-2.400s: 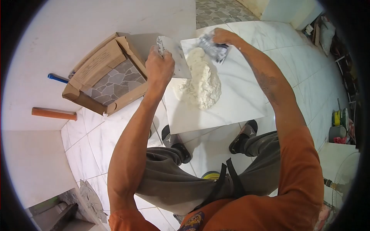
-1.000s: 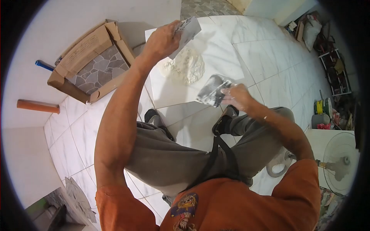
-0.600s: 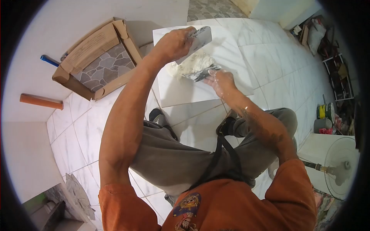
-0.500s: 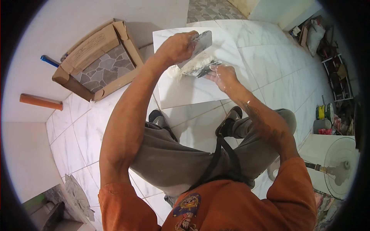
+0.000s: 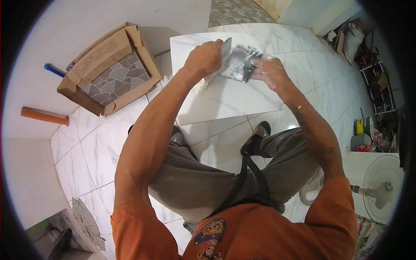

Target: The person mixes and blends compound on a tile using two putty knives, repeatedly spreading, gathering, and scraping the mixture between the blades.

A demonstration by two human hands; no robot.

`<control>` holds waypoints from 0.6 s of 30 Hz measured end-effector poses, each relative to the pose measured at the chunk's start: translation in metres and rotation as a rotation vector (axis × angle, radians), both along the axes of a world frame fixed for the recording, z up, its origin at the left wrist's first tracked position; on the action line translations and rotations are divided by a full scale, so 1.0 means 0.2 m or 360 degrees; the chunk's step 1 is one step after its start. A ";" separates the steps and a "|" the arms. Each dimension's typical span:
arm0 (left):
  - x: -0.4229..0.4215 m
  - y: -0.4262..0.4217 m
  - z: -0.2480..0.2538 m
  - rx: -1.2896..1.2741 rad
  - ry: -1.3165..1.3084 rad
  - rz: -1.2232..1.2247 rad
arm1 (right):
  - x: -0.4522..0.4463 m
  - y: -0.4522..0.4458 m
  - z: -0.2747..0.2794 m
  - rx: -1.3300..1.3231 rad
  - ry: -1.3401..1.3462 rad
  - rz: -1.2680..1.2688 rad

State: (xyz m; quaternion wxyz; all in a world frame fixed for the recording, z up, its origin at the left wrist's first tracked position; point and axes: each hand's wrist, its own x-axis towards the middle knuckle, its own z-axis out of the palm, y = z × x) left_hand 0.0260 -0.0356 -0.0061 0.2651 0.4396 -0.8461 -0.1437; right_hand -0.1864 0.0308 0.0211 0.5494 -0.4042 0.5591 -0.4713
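Above the white slab (image 5: 229, 104), the left hand (image 5: 203, 58) has its grip closed on a scraper (image 5: 225, 48), the right hand (image 5: 271, 73) on a smeared blade (image 5: 241, 63); white paste (image 5: 205, 85) lies on the slab.

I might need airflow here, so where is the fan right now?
In the head view, the fan stands at the lower right, beside the person's right sleeve and below the grey bucket.

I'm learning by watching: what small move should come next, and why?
Probably the left hand should draw its scraper across the wide blade in the right hand, over the white slab: the wide blade is smeared with white paste, and the scraper stands close beside it.
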 end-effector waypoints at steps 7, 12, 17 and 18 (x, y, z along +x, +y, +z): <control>0.08 0.00 0.10 0.0057 0.0176 0.0279 | -0.50 -0.24 -0.34 0.0301 0.0524 -0.0227; 0.08 0.00 0.13 0.0143 0.0334 0.0398 | -0.45 -0.43 -0.51 0.0206 0.0320 0.0276; 0.02 0.01 0.08 0.0219 0.0449 0.0417 | -0.11 -0.40 -0.29 0.0196 0.0318 0.0262; -0.01 0.02 0.06 0.0253 0.0465 0.0418 | -0.10 -0.39 -0.27 0.0159 0.0316 0.0322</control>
